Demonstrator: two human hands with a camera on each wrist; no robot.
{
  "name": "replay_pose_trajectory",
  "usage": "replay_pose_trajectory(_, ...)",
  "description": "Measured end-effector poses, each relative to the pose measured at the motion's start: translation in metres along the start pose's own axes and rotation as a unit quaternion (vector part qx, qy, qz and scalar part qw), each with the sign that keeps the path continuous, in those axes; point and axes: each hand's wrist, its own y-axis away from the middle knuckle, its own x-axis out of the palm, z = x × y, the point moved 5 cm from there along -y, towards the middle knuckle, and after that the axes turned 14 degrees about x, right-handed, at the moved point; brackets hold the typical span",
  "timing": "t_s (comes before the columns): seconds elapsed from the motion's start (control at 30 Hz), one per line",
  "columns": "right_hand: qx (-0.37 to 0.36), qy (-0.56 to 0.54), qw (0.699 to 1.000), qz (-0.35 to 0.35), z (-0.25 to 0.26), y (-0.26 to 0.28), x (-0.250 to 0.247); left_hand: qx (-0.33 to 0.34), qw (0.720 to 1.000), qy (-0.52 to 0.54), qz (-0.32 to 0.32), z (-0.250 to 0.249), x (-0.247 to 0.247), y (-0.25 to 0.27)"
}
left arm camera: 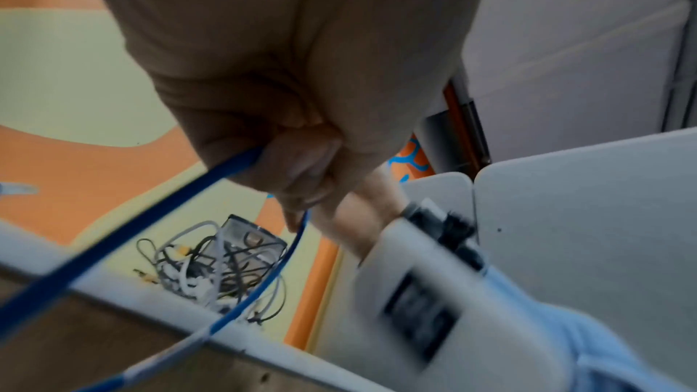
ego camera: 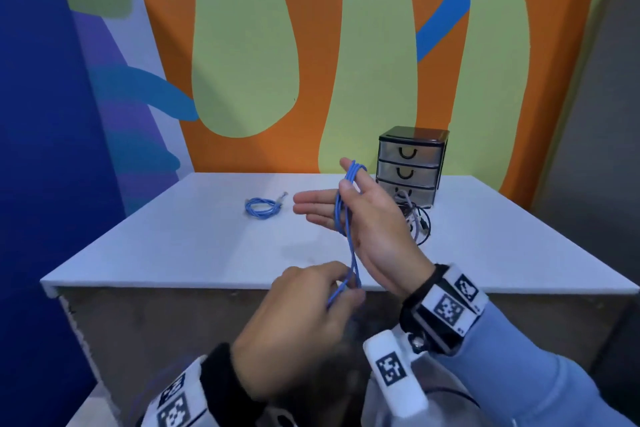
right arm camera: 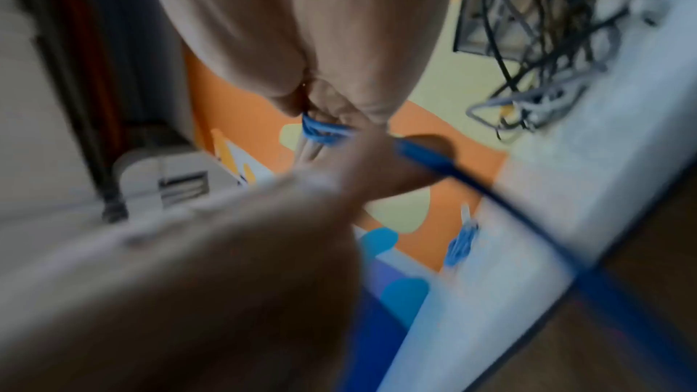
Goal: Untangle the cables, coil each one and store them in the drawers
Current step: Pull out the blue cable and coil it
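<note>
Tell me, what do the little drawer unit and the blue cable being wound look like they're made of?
Drawer unit: apparently plastic, with a glossy black frame and see-through smoky drawers, since cables show through the bottom one. Blue cable, wound on the right hand, pinched by the left hand: looks like flexible rubbery or plastic sheathing, matte; exact material unclear.

Left hand pinching the blue cable, close up.

The left hand [left arm camera: 286, 76] fills the upper middle of the frame, fingers curled, pinching a blue cable [left arm camera: 124, 237] that streaks down to the lower left, with a second strand curving down from the fingertips. Lower centre, a tangle of black and white cables [left arm camera: 211, 270] sits on the table [left arm camera: 124, 288] in front of a clear box [left arm camera: 252, 237]. At lower right, blurred, the right hand [left arm camera: 362, 219] and its blue sleeve [left arm camera: 588, 339].
</note>
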Motion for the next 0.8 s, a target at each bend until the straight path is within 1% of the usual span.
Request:
replay_pose_trajectory(0.07,-0.020,0.123,0.992,-0.029,-0.001,-0.001,-0.002,-0.007,0.999,0.033,-0.016,-0.006,-0.015,0.001)
replay_pose_trajectory(0.13,-0.006,0.223,0.974,-0.044,-0.003,0.002,-0.009,-0.018,0.991,0.111,-0.068,-0.007,-0.039,0.001)
replay_pose_trajectory(0.17,0.015,0.245,0.969,-0.036,-0.003,0.004,-0.012,-0.022,0.983,0.149,-0.105,-0.004,-0.053,0.001)
replay_pose_trajectory(0.2,0.043,0.245,0.968,-0.013,-0.004,0.006,-0.013,-0.026,0.973,0.176,-0.145,0.001,-0.067,0.000)
replay_pose_trajectory(0.27,0.103,0.215,0.970,0.055,-0.001,0.010,-0.012,-0.018,0.961,0.188,-0.204,0.011,-0.090,-0.002)
replay_pose_trajectory(0.4,0.172,0.128,0.958,0.190,0.008,0.019,0.004,0.034,0.950,0.117,-0.286,0.021,-0.108,-0.009)
replay_pose_trajectory(0.47,0.198,0.068,0.950,0.233,0.010,0.021,0.005,0.049,0.938,0.084,-0.331,0.029,-0.111,-0.012)
replay_pose_trajectory(0.5,0.206,0.035,0.947,0.246,0.010,0.021,0.004,0.051,0.934,0.079,-0.344,0.035,-0.110,-0.013)
replay_pose_trajectory(0.57,0.202,-0.021,0.944,0.261,0.010,0.023,0.002,0.033,0.937,0.068,-0.342,0.046,-0.101,-0.014)
replay_pose_trajectory(0.63,0.178,-0.059,0.950,0.248,0.010,0.024,0.001,0.009,0.952,0.050,-0.302,0.052,-0.081,-0.013)
replay_pose_trajectory(0.7,0.144,-0.076,0.966,0.202,0.010,0.022,0.001,-0.008,0.972,0.029,-0.233,0.051,-0.055,-0.009)
replay_pose_trajectory(0.8,0.101,-0.104,0.981,0.126,0.006,0.015,0.000,-0.035,0.995,-0.035,-0.090,0.039,-0.018,0.000)
